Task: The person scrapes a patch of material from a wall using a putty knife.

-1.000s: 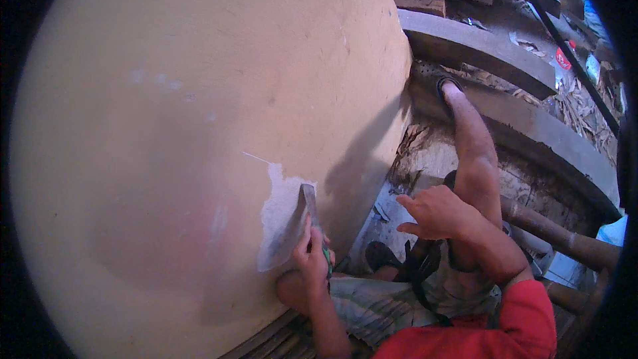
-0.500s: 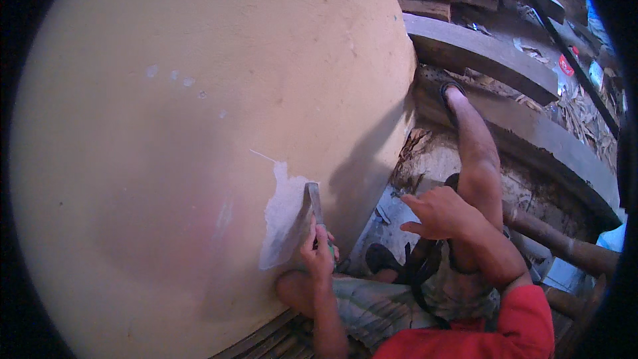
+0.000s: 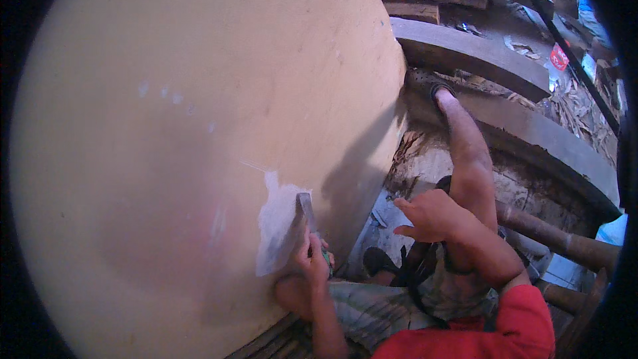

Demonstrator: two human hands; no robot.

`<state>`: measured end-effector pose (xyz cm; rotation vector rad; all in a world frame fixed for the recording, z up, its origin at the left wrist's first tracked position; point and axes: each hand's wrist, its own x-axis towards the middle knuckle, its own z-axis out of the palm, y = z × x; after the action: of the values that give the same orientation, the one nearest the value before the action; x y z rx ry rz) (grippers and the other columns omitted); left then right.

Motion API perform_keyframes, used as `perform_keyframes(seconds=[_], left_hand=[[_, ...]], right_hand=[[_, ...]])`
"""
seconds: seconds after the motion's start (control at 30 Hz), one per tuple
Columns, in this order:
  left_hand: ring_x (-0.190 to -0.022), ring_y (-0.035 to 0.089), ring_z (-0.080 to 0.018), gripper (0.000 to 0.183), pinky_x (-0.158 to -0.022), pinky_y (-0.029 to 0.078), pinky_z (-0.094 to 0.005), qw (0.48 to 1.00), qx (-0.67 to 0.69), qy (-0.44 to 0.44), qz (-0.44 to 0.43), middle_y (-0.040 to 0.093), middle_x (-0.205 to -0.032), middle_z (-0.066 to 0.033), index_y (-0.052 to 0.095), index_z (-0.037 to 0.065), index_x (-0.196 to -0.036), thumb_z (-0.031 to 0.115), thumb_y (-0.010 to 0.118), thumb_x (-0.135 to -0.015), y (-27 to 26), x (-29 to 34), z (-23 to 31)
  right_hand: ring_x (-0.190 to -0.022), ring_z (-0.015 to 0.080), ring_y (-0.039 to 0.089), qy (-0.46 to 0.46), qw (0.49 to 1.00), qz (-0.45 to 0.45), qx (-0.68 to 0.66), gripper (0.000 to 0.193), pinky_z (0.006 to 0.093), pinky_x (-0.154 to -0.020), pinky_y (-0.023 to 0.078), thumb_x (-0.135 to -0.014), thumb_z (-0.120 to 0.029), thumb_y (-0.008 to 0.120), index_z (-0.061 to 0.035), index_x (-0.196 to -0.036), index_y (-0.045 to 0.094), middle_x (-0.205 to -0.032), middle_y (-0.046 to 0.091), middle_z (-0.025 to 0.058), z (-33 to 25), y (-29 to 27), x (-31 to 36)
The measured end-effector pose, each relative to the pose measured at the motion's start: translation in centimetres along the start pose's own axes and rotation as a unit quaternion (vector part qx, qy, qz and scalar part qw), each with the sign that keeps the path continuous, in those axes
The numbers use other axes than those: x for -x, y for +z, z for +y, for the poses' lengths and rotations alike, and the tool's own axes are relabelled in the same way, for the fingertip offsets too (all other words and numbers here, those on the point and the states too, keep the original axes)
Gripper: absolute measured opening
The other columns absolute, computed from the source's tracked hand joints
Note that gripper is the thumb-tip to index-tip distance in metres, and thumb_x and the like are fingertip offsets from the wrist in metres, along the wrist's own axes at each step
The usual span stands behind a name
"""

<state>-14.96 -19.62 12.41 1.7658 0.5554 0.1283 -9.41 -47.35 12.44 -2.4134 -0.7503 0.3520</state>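
Note:
My left hand [image 3: 315,257] is closed around the handle of a scraper [image 3: 307,209], a flat metal blade with some green on the grip. The blade lies against a beige wall [image 3: 279,60], at the right edge of an irregular white patch [image 3: 276,229] in its surface. A thin pale line runs up and left from the top of that patch. My right hand [image 3: 432,216] hangs in front of my bent leg with thumb and index finger apart, and holds nothing. Its other fingers are partly hidden.
Thick wooden beams [image 3: 475,50] lie at the upper right, over scattered debris with a red wrapper [image 3: 559,58]. My sandaled foot [image 3: 442,93] rests by the wall's corner. Brown poles [image 3: 558,236] stick out at the right. Slats [image 3: 279,340] lie below my knee.
The scraper's blade has shifted slightly down and left in view, and my left hand has tilted a little. The view itself has shifted somewhat. My right hand keeps its pose.

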Motion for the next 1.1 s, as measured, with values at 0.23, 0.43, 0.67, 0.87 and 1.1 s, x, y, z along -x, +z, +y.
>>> perform_keyframes(seconds=[0.23,0.43,0.67,0.87,1.1], left_hand=[[-0.043,0.041,-0.0094,0.038,-0.037,0.036,-0.0253,1.000,0.015,0.000,0.003,0.049,-0.071,-0.0045,0.044,0.007,-0.133,0.018,0.044,-0.097,0.9,-0.2,-0.8],[-0.043,0.043,-0.0098,0.038,-0.037,0.036,-0.0251,0.999,0.041,0.030,0.003,0.050,-0.072,-0.0048,0.044,0.005,-0.132,0.017,0.046,-0.096,-0.5,-0.8,-3.0],[-0.043,0.044,-0.0102,0.041,-0.037,0.040,-0.0258,0.999,0.051,0.011,-0.001,0.051,-0.071,-0.0046,0.041,0.007,-0.135,0.020,0.046,-0.096,0.9,-0.9,-2.0],[-0.044,0.045,-0.0091,0.039,-0.037,0.038,-0.0248,0.999,0.049,0.010,0.003,0.051,-0.075,-0.0046,0.043,0.005,-0.133,0.018,0.045,-0.096,1.0,-1.2,-2.1],[-0.044,0.046,-0.0117,0.042,-0.038,0.039,-0.0259,0.995,0.097,0.009,0.001,0.051,-0.076,-0.0065,0.036,0.004,-0.136,0.021,0.042,-0.098,0.9,-1.7,-3.9]], right_hand=[[-0.071,0.0381,0.063,0.017,0.999,-0.028,0.000,0.043,0.0470,-0.063,0.050,-0.080,-0.044,0.059,-0.0027,-0.092,0.054,-0.070,0.062,0.0180,-0.5,-0.2,0.1],[-0.071,0.0385,0.063,0.014,1.000,0.005,0.001,0.044,0.0475,-0.063,0.050,-0.080,-0.045,0.059,-0.0035,-0.093,0.053,-0.071,0.062,0.0187,-0.1,0.4,-0.3],[-0.070,0.0367,0.062,0.026,0.999,-0.037,0.023,0.050,0.0465,-0.062,0.048,-0.080,-0.045,0.059,-0.0031,-0.105,0.052,-0.070,0.062,0.0171,-0.3,0.1,-0.5],[-0.064,0.0379,0.062,0.006,1.000,-0.014,0.022,0.043,0.0474,-0.059,0.049,-0.080,-0.044,0.060,-0.0029,-0.088,0.052,-0.066,0.061,0.0179,-0.3,0.2,-0.4],[-0.067,0.0375,0.062,0.003,0.999,-0.028,0.021,0.043,0.0467,-0.060,0.049,-0.080,-0.043,0.061,-0.0020,-0.090,0.052,-0.067,0.061,0.0174,-0.9,-0.2,-0.7]])
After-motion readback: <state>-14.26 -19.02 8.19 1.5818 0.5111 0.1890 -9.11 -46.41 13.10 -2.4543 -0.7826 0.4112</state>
